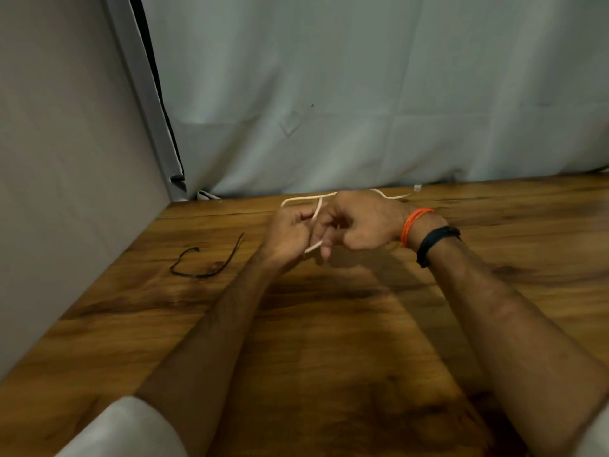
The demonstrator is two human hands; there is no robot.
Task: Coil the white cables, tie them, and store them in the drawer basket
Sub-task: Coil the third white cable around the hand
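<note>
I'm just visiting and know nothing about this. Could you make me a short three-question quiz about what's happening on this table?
1. True or false: both hands hold the white cable.
2. Which thing lies untouched on the wooden table, off to the left hand's side?
A. scissors
B. a black tie
C. a roll of tape
3. Fill in: the right hand has an orange band and a ____ band at its wrist.

Key:
1. True. The left hand and right hand both grip it.
2. B
3. black
</note>
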